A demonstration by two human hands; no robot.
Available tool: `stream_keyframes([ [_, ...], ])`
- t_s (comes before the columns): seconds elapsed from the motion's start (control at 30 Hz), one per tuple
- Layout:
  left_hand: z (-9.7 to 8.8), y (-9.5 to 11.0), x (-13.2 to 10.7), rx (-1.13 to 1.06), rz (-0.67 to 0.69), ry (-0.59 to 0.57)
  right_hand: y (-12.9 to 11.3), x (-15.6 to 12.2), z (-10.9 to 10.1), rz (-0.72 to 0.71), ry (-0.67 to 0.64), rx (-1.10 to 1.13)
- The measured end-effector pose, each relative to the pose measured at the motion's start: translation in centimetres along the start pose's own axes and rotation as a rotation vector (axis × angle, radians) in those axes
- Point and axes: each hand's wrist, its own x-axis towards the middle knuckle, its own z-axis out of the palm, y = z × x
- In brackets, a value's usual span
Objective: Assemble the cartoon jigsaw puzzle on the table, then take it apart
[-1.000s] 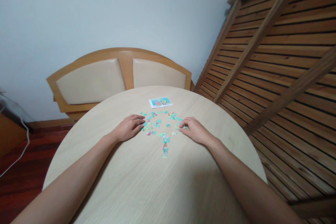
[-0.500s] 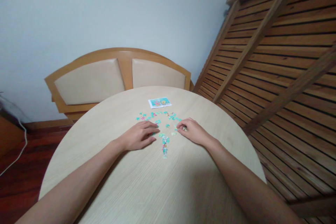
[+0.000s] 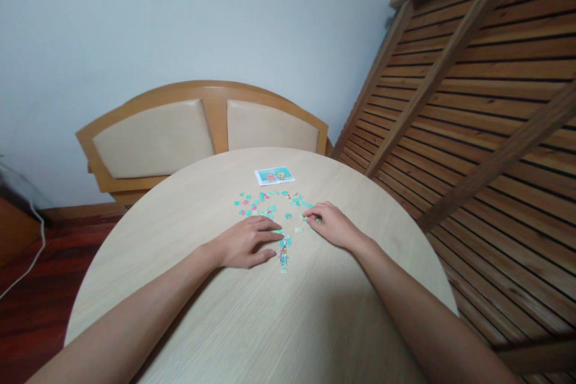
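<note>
Jigsaw puzzle pieces in teal, pink and yellow (image 3: pixel 295 198) lie loosely in an arc on the table. Closer to me is a narrow joined strip of puzzle pieces (image 3: pixel 284 255) with cartoon figures. My left hand (image 3: pixel 246 242) lies low over the table with its fingers stretched out; its fingertips touch or hover over the strip's upper end. My right hand (image 3: pixel 332 225) is curled, thumb and forefinger pinched at a pale green puzzle piece (image 3: pixel 304 218) on the right of the arc. Other pieces are partly hidden under the right fingers. One teal piece (image 3: pixel 288 216) lies between the hands.
A small picture card (image 3: pixel 275 176) with cartoon characters lies beyond the pieces on the round wooden table (image 3: pixel 216 324). Behind it stands a padded headboard (image 3: pixel 153 138) against the wall. A slatted wooden frame (image 3: pixel 468 108) leans at the right.
My left hand has moved toward me and slightly right, from beside the loose pieces to the strip's upper end, uncovering pieces behind it. My right hand has hardly moved.
</note>
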Motion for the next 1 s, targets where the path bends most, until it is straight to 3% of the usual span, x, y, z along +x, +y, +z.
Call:
stream_keyframes([
  [0.33, 0.0, -0.1, 0.0, -0.009, 0.007, 0.017, -0.3, 0.5, 1.1, -0.028, 0.053, -0.047],
  [0.53, 0.1, 0.0, 0.1, -0.019, 0.007, 0.021, -1.0, 0.8, 2.6, -0.038, -0.071, -0.078],
  [1.0, 0.1, -0.1, 0.0, -0.006, -0.032, -0.012, -2.1, -0.4, 0.1, -0.181, -0.143, -0.097],
])
